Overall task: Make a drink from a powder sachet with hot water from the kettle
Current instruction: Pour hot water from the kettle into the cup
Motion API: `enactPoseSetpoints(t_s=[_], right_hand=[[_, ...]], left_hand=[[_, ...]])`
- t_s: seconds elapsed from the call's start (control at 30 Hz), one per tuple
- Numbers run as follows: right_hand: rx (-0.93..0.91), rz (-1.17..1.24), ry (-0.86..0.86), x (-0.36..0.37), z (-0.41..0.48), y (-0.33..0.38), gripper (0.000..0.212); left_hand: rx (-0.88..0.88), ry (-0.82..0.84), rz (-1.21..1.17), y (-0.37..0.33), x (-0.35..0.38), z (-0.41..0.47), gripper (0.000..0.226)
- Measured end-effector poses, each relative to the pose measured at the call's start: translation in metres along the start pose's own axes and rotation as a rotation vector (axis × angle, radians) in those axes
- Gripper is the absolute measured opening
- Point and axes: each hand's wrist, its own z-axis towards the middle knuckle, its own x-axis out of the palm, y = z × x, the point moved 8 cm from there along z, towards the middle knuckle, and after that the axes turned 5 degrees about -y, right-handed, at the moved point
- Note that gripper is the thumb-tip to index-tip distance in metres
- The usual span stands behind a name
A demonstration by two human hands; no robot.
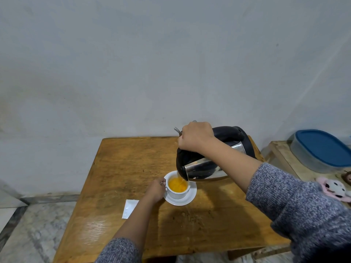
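Pale, bare wall fills the upper half of your view, and below it a worn wooden table stands on a marbled floor. Lying flat on the table's left part is a white sachet, just beside your left forearm, which crosses over its right edge. Your left arm reaches forward from a grey knit sleeve, and your left hand rests at the cup's left side, fingers curled closed around the handle of the white cup. That cup sits upright on a white saucer near the middle of the table and holds a bright orange liquid, filled to roughly half or a bit more. A thin stream of water falls into it from the spout of the kettle, a steel and black electric one tilted steeply down to the left, with its spout just above the cup's rim. Your right hand is clenched tight over the kettle's black handle, wrist bent downward, forearm running back to the lower right. What looks like fork tines pokes out just left of that fist. Farther right, on a separate low surface, sits a clear tub with a blue lid, and nearer you a pink and white soft toy.
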Motion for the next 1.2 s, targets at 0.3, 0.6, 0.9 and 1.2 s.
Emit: enactPoseSetpoints(t_s=[0.3, 0.6, 0.9, 1.2], right_hand=[[-0.031, -0.017, -0.007, 0.0, 0.002, 0.003, 0.02], [-0.044, -0.029, -0.036, -0.001, 0.002, 0.007, 0.016], [-0.059, -0.053, -0.059, 0.001, 0.0, 0.007, 0.022], [-0.01, 0.005, -0.057, 0.001, -0.004, -0.002, 0.033]], left_hand=[[0.004, 0.024, 0.012, -0.002, 0.0, -0.001, 0.032], [-0.005, 0.035, 0.032, -0.001, -0.002, -0.002, 0.033], [0.028, 0.006, 0.025, -0.004, -0.003, -0.006, 0.033], [0.044, -0.008, 0.015, -0.006, -0.005, -0.01, 0.032]])
